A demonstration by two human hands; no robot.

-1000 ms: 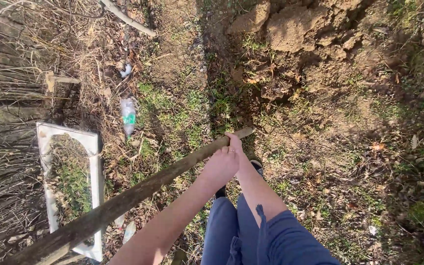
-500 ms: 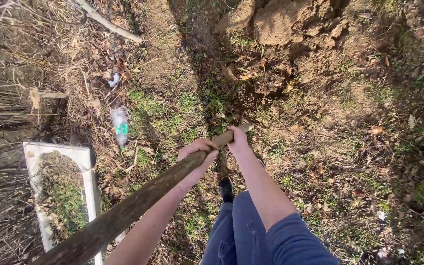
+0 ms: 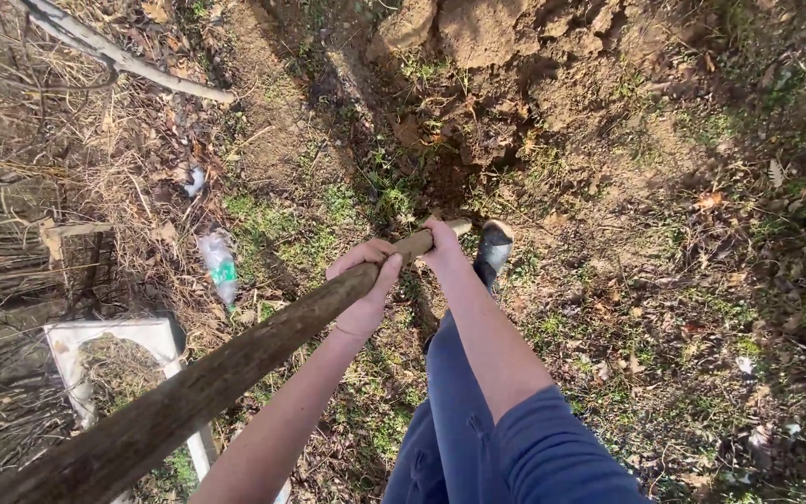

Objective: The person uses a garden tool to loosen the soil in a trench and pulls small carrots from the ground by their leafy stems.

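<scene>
A long, rough wooden tool handle (image 3: pixel 235 359) runs from the lower left up to the middle of the view. My left hand (image 3: pixel 366 280) is wrapped around it a short way below its end. My right hand (image 3: pixel 442 245) grips the very end of the handle. The tool's head is out of sight. Below the hands are my blue trousers (image 3: pixel 478 420) and a dark boot with a pale toe (image 3: pixel 493 245), planted on the soil beside a dug patch.
Clods of loose brown earth (image 3: pixel 478 33) lie at the top by a dark hole (image 3: pixel 450 182). A crushed plastic bottle (image 3: pixel 219 266) lies on the grass at left. A white frame (image 3: pixel 123 336), dry brush and a fallen branch (image 3: pixel 123 58) fill the left side.
My left hand slid down the handle away from the right hand. My right foot stepped forward toward the hole, and the view shifted forward and to the right.
</scene>
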